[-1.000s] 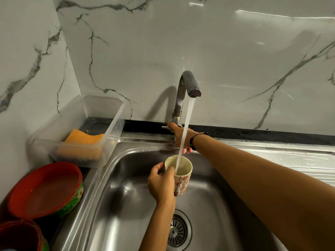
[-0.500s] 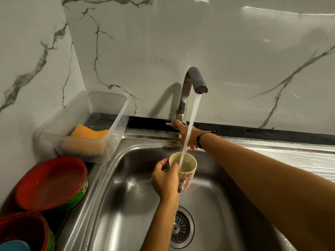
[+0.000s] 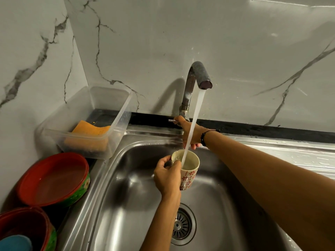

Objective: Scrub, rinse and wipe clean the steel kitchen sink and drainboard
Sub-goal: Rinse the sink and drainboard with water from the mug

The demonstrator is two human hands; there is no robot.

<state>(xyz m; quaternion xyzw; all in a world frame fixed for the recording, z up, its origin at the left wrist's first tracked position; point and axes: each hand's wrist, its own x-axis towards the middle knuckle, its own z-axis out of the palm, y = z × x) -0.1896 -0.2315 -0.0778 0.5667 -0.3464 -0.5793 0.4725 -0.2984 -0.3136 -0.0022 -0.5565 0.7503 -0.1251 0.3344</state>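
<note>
Water runs in a steady stream [image 3: 193, 127] from the tap [image 3: 198, 77] into a patterned cup [image 3: 187, 168], held directly beneath the spout so it fills rather than spilling; judged purpose is collecting rinse water for the basin and drainboard. Left hand [image 3: 167, 175] grips the cup from its left side, fingers [image 3: 165, 161] curled tight around the wall and rim, forearm rising from the lower edge of view over the drain strainer [image 3: 182, 224]. Right hand [image 3: 190, 133] reaches across the basin to the tap lever [image 3: 172, 121] at the tap's base, thumb and fingers closed on it, wrist bent downward, arm extended from the right; this placement allows flow to be cut once the cup is full. Steel sink [image 3: 126, 196] lies below both hands, wet and without visible suds. Drainboard [image 3: 299, 153] adjoins on the right, beaded with droplets. Orange sponge [image 3: 90, 134] sits unused in a clear plastic tub [image 3: 112, 113] on the worktop at left, beside stacked red bowls [image 3: 54, 178].
</note>
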